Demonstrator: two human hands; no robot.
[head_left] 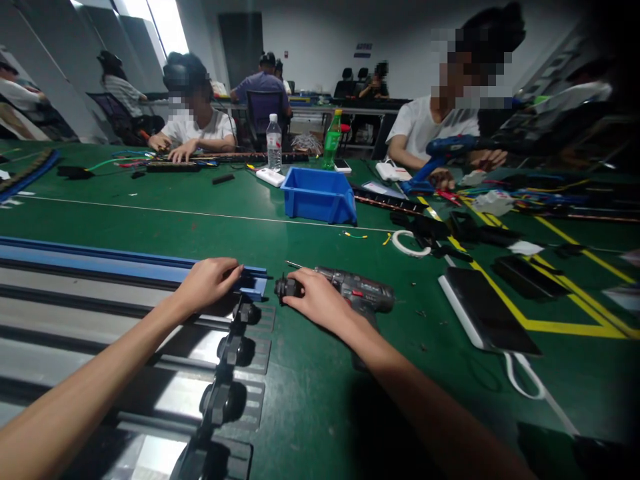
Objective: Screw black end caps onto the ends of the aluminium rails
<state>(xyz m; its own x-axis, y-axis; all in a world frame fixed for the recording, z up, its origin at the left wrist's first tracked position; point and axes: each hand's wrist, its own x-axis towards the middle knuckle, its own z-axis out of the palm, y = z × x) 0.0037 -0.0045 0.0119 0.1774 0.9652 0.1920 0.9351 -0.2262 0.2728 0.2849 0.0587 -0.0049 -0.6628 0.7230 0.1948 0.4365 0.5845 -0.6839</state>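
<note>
My left hand rests with curled fingers over the end of a blue metal rail, and its fingertips are partly hidden. Just to the right, my right hand pinches a round black ribbed fitting between thumb and fingers, level with the rail's open end. A black cordless drill lies on its side behind my right hand, its thin bit pointing left. Silver rails lie side by side nearer to me. Similar black fittings with slotted grey plates sit at their right ends.
A blue bin stands at the middle of the green table. A black-screened device with a white cable and a white ring lie to the right. Across the table, people work among wires, a blue drill and two bottles.
</note>
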